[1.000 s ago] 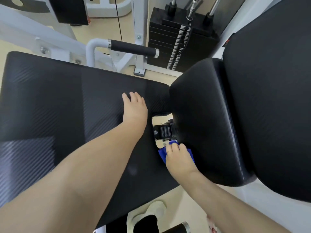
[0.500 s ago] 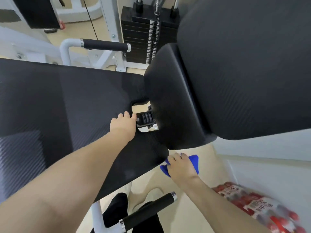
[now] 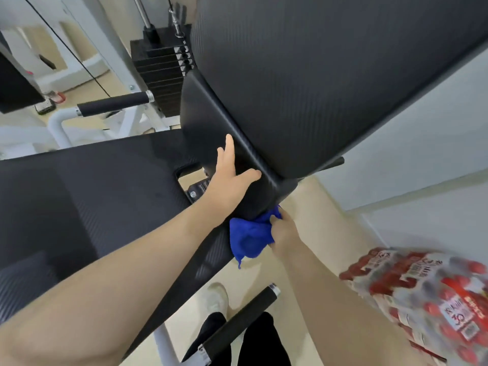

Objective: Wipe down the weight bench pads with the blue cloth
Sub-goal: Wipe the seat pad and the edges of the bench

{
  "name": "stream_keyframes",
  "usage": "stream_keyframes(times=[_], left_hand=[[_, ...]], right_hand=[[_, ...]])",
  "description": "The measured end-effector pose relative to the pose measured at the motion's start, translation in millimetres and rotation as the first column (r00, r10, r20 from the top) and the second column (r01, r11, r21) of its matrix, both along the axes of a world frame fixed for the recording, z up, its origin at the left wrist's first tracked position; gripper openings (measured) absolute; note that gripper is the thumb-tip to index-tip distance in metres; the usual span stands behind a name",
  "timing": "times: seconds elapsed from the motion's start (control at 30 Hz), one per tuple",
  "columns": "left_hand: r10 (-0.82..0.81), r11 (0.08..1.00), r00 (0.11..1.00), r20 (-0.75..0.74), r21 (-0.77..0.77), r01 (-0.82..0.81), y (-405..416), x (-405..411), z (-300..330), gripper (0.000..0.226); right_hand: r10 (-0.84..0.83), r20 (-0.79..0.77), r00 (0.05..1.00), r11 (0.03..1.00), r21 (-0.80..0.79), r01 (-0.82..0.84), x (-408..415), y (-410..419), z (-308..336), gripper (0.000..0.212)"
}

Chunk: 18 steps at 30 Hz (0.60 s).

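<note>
The black seat pad [image 3: 87, 196] lies flat across the left. The black back pad [image 3: 303, 83] rises steeply at the upper right, and its lower end bulges toward the seat. My left hand [image 3: 229, 178] rests flat with fingers spread on that lower end, holding nothing. My right hand [image 3: 285, 231] grips the bunched blue cloth [image 3: 249, 237] and presses it against the underside of the back pad's lower corner, beside the seat pad's edge.
A black weight stack [image 3: 161, 72] with white frame stands behind the pads. Padded handles stick out at left [image 3: 116, 103] and near my legs [image 3: 243, 313]. A shrink-wrapped pack of red-capped bottles [image 3: 427, 299] lies on the floor at right, below a white wall.
My left hand moved from the seat pad's notch up onto the back pad's lower end. My right hand stayed with the cloth under the back pad's lower corner. The view swung.
</note>
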<state>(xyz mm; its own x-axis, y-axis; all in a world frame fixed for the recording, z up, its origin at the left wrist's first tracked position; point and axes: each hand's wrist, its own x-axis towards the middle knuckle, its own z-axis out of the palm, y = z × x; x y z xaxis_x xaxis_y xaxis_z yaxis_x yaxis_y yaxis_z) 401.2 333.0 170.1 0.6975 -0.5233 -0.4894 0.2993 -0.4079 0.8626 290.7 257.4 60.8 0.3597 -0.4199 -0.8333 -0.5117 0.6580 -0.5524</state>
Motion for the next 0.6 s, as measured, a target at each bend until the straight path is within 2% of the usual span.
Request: stream_keyframes(times=[0.07,0.1,0.2,0.4,0.5,0.6], left_hand=[[-0.019,1.000,0.997,-0.070,0.014,0.020,2,3,-1,0.098],[-0.052,0.998,0.997,-0.064,0.034,0.054,4,5,-3,0.098],[-0.139,0.985,0.990,0.012,0.100,0.137,7,11,-3,0.100],[-0.141,0.978,0.990,0.016,0.157,0.137,-7,4,18,0.118],[-0.204,0.956,0.979,0.023,0.220,0.194,-10,5,21,0.123],[-0.230,0.942,0.972,0.039,0.261,0.213,-11,3,24,0.121]], right_hand=[[-0.182,-0.012,0.983,0.961,0.209,0.180,9,4,4,0.031],[-0.227,-0.006,0.974,0.945,0.242,0.222,9,6,5,0.036],[-0.283,0.080,0.956,0.948,0.171,0.267,4,15,12,0.034],[-0.257,0.201,0.945,0.962,0.151,0.229,-14,1,70,0.026],[-0.228,0.167,0.959,0.971,0.107,0.212,-8,-4,82,0.026],[-0.256,0.060,0.965,0.963,0.097,0.250,1,-2,78,0.027]])
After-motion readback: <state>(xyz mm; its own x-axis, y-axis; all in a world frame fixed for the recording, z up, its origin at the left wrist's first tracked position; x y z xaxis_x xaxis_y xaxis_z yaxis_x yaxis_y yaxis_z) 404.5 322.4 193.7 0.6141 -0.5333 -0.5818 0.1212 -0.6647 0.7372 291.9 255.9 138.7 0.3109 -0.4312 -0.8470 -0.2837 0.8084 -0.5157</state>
